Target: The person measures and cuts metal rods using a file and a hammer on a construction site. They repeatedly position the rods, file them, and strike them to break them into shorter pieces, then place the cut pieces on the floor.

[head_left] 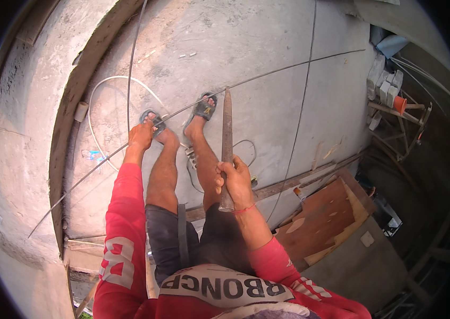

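Note:
My left hand [141, 135] is closed around a long thin steel rod [336, 55]. The rod crosses slantwise from the lower left to the upper right, passing over my sandaled feet, with a slight bend along its length. In my right hand [237, 178] is a tapered metal bar [227, 125], gripped near its thick, rounded lower end. Its narrow tip points away from me and appears right at the rod, to the right of my left hand; whether the two touch I cannot tell. My fingers wrap around the bar and hide part of it.
More thin rods [130, 64] run away from me across the concrete floor [267, 117]. A white cable [92, 114] loops near my left foot. Concrete ledge [33, 106] at left; plywood [318, 215] at lower right. Blocks and an orange cup [400, 104] stand at far right.

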{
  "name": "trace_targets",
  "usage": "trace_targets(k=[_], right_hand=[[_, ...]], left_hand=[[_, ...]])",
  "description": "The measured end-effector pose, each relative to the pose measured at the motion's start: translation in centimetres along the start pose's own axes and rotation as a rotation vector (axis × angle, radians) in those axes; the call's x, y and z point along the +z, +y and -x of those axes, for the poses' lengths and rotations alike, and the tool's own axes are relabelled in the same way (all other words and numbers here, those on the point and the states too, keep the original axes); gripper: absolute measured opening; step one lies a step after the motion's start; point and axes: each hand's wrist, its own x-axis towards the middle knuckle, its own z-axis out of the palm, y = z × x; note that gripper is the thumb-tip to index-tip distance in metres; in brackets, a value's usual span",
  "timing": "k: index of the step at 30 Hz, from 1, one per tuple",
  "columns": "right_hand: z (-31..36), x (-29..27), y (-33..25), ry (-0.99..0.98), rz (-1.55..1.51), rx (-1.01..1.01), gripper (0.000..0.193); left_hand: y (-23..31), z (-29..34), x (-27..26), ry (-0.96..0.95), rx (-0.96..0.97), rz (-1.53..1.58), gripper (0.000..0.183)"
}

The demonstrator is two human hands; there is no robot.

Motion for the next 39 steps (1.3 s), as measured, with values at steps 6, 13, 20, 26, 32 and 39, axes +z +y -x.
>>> trace_targets(k=[6, 13, 20, 26, 32, 39], right_hand=[[0.8, -1.8, -1.0, -0.064, -0.078, 0.043, 0.01], [1.1, -7.6, -4.2, -0.115, -0.236, 0.051, 0.008], [0.9, -10.3, -3.7, -0.019, -0.223, 0.073, 0.008], [3.0, -12.2, -2.7, -0.01, -0.181, 0.08, 0.009], [6.4, -16.3, -3.6, -0.04, -0.185, 0.103, 0.011], [5.5, -22.1, -5.5, -0.068, -0.05, 0.087, 0.047]], left_hand=[[-0.2, 0.3, -1.2, 0.003, 0.03, 0.012, 0.028], [0.6, 1.1, -2.1, 0.014, 0.034, 0.011, 0.027], [-3.0, 1.5, -3.0, -0.139, 0.008, -0.104, 0.031], [-1.7, 2.0, -2.6, -0.063, 0.053, -0.039, 0.031], [4.4, -0.4, -2.4, 0.047, 0.141, 0.0, 0.033], [13.4, -4.7, -2.5, 0.031, 0.139, -0.078, 0.039]])
